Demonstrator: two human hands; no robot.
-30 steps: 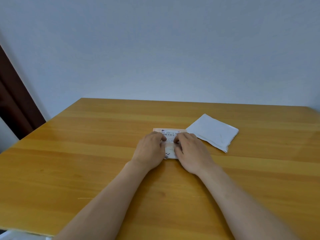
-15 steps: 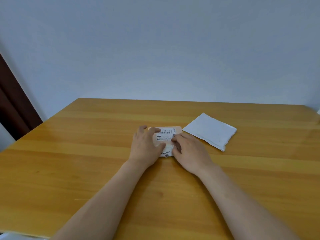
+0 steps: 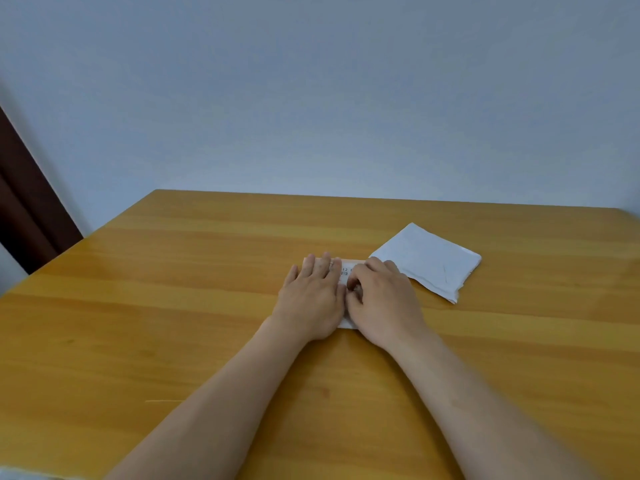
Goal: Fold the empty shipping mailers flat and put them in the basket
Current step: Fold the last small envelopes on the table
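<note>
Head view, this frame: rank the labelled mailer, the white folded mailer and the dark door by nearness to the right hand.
1. labelled mailer: under the right hand, touching it.
2. white folded mailer: just to its right, flat on the table.
3. dark door: far left, beyond the table edge.

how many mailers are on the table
2. A labelled mailer lies on the table, mostly covered by the left hand and right hand; a white folded mailer lies just to its right, untouched. More may lie out of view.

The shipping label on the mailer reads "12"; other print is blurred.
</note>
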